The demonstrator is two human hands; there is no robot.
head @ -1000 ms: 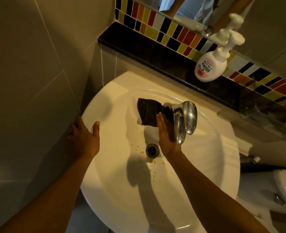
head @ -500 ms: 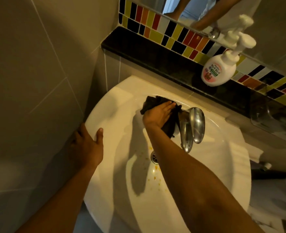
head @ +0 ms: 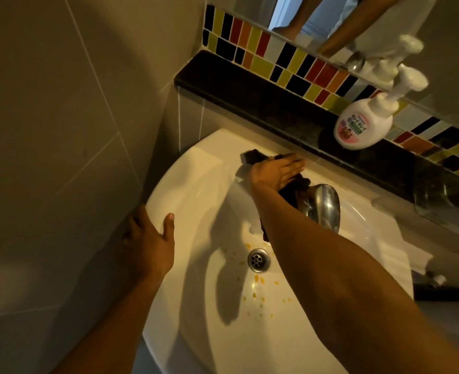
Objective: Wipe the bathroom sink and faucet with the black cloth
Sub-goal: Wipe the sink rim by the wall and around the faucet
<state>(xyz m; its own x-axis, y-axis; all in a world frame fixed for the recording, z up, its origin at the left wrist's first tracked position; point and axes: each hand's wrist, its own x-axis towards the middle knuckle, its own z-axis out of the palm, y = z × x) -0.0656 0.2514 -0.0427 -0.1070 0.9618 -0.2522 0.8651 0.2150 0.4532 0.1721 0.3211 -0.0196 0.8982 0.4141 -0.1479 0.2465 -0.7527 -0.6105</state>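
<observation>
Dim, warm yellowish light falls from above, throwing hard arm shadows across the glossy white ceramic sink basin (head: 201, 201). The white plastic pump bottle (head: 363, 125) looks motion-blurred, and straight tile lines bow towards the edges.

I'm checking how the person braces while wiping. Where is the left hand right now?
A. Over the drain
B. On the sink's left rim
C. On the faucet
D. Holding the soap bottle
B: the left hand lies open on the left rim of the sink, apart from the right hand, which presses the black cloth near the faucet.
</observation>
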